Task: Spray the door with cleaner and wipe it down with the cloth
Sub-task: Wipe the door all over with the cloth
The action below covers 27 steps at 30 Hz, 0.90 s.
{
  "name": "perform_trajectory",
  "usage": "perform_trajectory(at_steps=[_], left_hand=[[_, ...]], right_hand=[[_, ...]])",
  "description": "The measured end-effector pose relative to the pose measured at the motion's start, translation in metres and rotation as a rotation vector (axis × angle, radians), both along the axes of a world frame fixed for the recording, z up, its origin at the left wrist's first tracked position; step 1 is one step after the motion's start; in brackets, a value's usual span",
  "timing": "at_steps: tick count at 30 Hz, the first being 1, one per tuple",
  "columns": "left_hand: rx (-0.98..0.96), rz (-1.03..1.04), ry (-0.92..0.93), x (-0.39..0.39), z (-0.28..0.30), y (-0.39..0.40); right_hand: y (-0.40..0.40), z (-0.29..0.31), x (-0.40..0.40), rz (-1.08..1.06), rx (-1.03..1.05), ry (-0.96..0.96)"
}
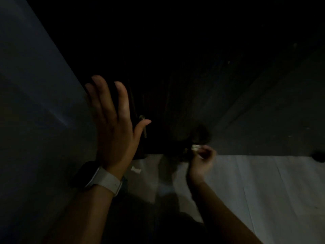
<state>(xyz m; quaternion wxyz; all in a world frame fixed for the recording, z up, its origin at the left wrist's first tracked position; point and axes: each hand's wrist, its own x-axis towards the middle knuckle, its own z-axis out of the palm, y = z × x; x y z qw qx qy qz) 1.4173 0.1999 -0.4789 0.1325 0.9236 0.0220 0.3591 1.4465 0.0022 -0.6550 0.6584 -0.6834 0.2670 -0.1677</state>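
Darkness hides most. Left hand [112, 118] flat, fingers spread, on door [175, 103] edge at 10 o'clock. Right hand [202, 161] at 4 o'clock pinches something pale; cloth, I judge. Low wipe may miss patches unseen; no sprayer visible.

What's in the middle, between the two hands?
In the head view, the dark door fills the stretch between the left hand and the right hand. A small metal latch sits on it beside the left thumb.
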Motion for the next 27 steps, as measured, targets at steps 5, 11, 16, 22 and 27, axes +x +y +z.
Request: perform_trajectory(at_steps=[5, 11, 16, 22, 27], left_hand=[[-0.021, 0.042, 0.007, -0.003, 0.005, -0.005], [0.050, 0.052, 0.047, -0.013, 0.011, -0.001], [0.105, 0.051, 0.038, -0.017, 0.015, 0.003], [0.105, 0.086, 0.041, -0.015, 0.010, -0.001], [0.076, 0.076, 0.039, -0.017, 0.011, -0.003]], right_hand=[[-0.059, 0.049, 0.012, -0.211, 0.026, -0.124], [0.072, 0.073, -0.017, -0.061, 0.309, -0.135], [0.109, 0.104, -0.031, 0.225, 0.152, -0.238], [-0.028, 0.130, -0.005, -0.048, 0.078, -0.283], [-0.016, 0.131, 0.006, -0.243, 0.110, -0.290]])
